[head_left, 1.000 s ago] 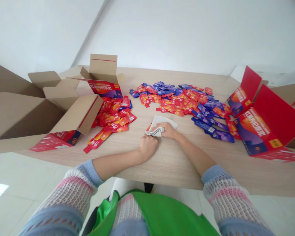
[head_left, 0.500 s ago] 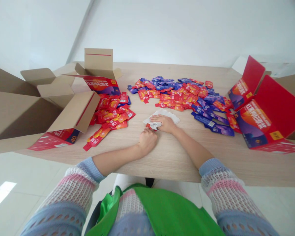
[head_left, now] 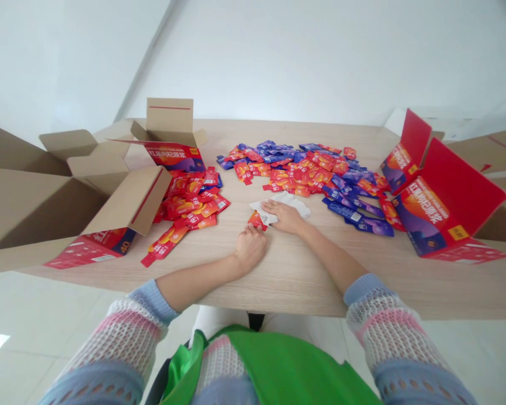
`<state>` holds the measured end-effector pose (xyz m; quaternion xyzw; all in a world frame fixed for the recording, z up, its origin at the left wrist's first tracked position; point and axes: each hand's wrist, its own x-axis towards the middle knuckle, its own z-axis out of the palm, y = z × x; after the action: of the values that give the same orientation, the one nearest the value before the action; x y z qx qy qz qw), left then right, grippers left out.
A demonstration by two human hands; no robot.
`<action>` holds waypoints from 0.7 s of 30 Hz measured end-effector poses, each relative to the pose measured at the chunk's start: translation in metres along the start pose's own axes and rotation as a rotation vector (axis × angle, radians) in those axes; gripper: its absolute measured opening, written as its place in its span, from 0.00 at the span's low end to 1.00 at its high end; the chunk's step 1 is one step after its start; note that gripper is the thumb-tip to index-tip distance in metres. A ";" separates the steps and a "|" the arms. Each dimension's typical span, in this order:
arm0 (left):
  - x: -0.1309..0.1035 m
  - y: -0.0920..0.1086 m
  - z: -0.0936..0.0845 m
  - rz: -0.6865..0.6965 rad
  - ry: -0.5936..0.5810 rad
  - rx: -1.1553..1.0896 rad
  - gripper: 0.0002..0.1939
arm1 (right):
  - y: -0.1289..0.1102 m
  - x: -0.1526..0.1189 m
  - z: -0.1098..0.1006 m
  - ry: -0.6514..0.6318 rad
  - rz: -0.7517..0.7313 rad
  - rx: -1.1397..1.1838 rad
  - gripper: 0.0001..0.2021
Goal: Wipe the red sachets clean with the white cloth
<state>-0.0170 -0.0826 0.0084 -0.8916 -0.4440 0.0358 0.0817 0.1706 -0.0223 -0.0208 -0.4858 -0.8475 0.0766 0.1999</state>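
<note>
On the table in front of me lies a red sachet point(head_left: 256, 219), partly hidden by a white cloth point(head_left: 298, 205). My left hand point(head_left: 251, 247) is closed, its fingertips pinching the sachet's near end. With its fingers over the cloth, my right hand point(head_left: 283, 217) grips it and presses it down against the sachet's right side. Left of my hands is a pile of red sachets point(head_left: 189, 209). Beyond them spreads a mixed heap of red and blue sachets point(head_left: 295, 169), with several blue sachets point(head_left: 358, 211) at its right end.
A large open carton point(head_left: 105, 225) stands at the left, with a smaller open box point(head_left: 172, 154) behind it. At the right are open red boxes point(head_left: 432, 214). The wooden table point(head_left: 303, 281) has its front edge close to my body, and a white wall rises behind it.
My right hand and the cloth have shifted slightly, showing more of the red sachet. My left hand keeps its pinch near the same place. The whole view has tilted a little.
</note>
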 end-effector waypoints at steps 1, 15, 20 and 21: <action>0.000 0.000 -0.001 0.002 -0.007 -0.004 0.22 | -0.001 -0.002 0.000 -0.010 -0.038 0.015 0.34; 0.001 -0.005 -0.006 0.073 -0.030 -0.072 0.11 | -0.012 0.006 -0.005 -0.125 -0.197 0.286 0.21; 0.002 -0.004 -0.004 0.069 -0.033 -0.050 0.13 | -0.015 0.004 0.000 -0.069 -0.217 0.165 0.26; 0.002 -0.004 -0.003 0.057 -0.028 -0.037 0.15 | -0.016 0.004 0.001 -0.055 -0.213 0.123 0.27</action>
<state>-0.0186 -0.0791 0.0125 -0.9047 -0.4200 0.0426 0.0581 0.1559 -0.0272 -0.0158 -0.3775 -0.8932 0.1198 0.2131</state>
